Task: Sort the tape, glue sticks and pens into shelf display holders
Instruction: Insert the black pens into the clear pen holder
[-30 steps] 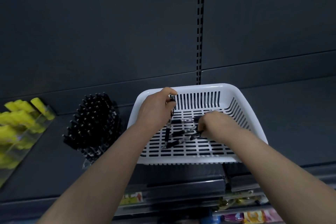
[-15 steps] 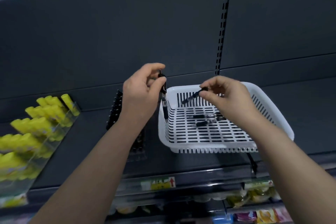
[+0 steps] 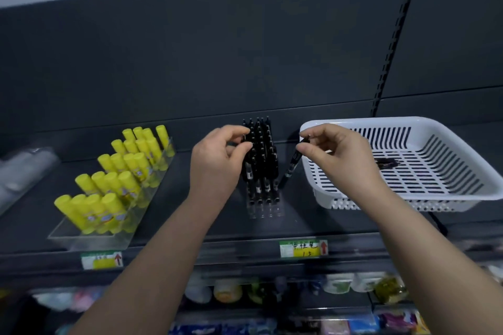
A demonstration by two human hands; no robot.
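The head camera is looking forward and downward, facing the shelf (image 3: pixel 304 223) from near, centring the pen holder (image 3: pixel 265 210).

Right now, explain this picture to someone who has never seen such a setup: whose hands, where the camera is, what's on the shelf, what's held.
No machine: these are a person's two bare hands, filmed by one head-worn camera looking forward and down. On the dark shelf stand yellow glue sticks in a clear tray, a holder of upright black pens, and a white basket with dark pens lying in it. The left hand pinches a pen at the holder; the right hand pinches another pen, tilted, its lower end by the holder's right side.
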